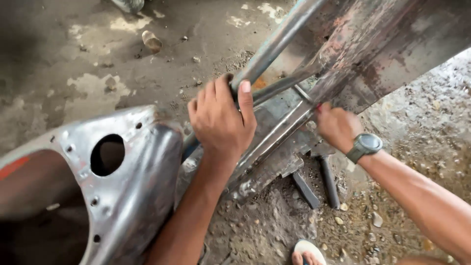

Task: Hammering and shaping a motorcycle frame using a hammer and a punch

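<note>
Two bare hands work on a stripped metal frame. Nearest, at six o'clock, a sandalled toe [308, 252] shows on the gravel ground [422, 142]. At nine o'clock sits a curved metal panel [132, 191]. The left hand [221, 120] wraps closed around a steel tube [274, 44] at centre. At three o'clock, the right hand [336, 127], wearing a wristwatch [364, 145], grips closed against the rusty frame [373, 54]; what it holds is unclear.
</note>
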